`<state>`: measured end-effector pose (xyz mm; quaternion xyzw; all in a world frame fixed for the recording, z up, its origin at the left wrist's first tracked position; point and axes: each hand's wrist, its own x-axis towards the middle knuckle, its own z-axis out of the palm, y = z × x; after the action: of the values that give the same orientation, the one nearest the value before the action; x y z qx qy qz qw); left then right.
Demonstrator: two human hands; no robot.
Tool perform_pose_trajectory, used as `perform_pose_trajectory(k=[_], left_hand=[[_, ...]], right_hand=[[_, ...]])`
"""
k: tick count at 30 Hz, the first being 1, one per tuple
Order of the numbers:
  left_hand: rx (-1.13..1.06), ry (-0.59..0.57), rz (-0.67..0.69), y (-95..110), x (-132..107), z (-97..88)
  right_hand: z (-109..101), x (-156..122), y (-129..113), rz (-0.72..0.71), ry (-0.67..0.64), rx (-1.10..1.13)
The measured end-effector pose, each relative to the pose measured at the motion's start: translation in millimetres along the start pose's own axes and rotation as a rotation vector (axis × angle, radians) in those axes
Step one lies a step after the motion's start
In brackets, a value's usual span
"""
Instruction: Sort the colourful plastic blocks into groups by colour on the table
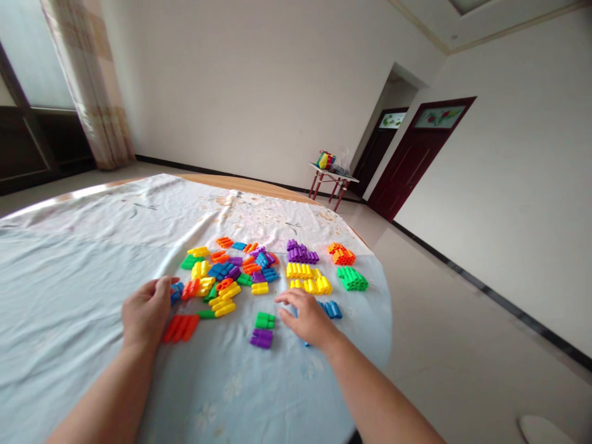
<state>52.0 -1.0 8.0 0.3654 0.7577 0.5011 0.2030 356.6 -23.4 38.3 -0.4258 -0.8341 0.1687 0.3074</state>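
My left hand (147,311) rests on the cloth with its fingers curled beside a blue block (176,291), just above a row of orange blocks (181,328). My right hand (306,317) lies flat, fingers apart, over some blue blocks (332,309). Between the hands lie a green block (265,320) and a purple block (261,338). Behind them spreads a mixed pile of coloured plastic blocks (229,271). To its right stand sorted groups: purple (301,253), yellow (309,278), orange (341,254) and green (352,279).
The round table (259,185) carries a pale blue and white cloth (69,259); its edge drops off at the right. Across the tiled floor stands a small red-legged table (332,180) with colourful items. Dark doors (419,154) are at the back right, a curtain (87,86) at the left.
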Motion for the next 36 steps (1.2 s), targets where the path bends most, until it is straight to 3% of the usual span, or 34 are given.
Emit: perform_pose_trajectory(k=[5,16,20,27,33,36], left_hand=[[-0.025,0.001,0.005,0.0,-1.6,-0.9],[-0.011,-0.006,0.009,-3.6,1.8,-0.4],[0.008,-0.002,0.014,-2.4,1.4,-1.2],[0.018,0.001,0.014,-0.2,0.3,-3.1],[-0.007,-0.001,0.010,-3.6,1.1,-0.5],[-0.019,-0.001,0.010,-3.2,0.5,-0.3]], right_hand=[[35.4,-7.8,-14.2,0.003,-0.117,-0.030],[53.1,9.6,-23.2,-0.084,-0.143,0.134],[52.3,3.6,-23.0,-0.046,-0.036,0.084],[46.4,-8.1,-20.3,-0.059,-0.115,-0.068],[52.8,-7.8,-19.7,-0.001,-0.035,-0.003],[53.4,-9.4,-21.0,0.005,-0.059,0.025]])
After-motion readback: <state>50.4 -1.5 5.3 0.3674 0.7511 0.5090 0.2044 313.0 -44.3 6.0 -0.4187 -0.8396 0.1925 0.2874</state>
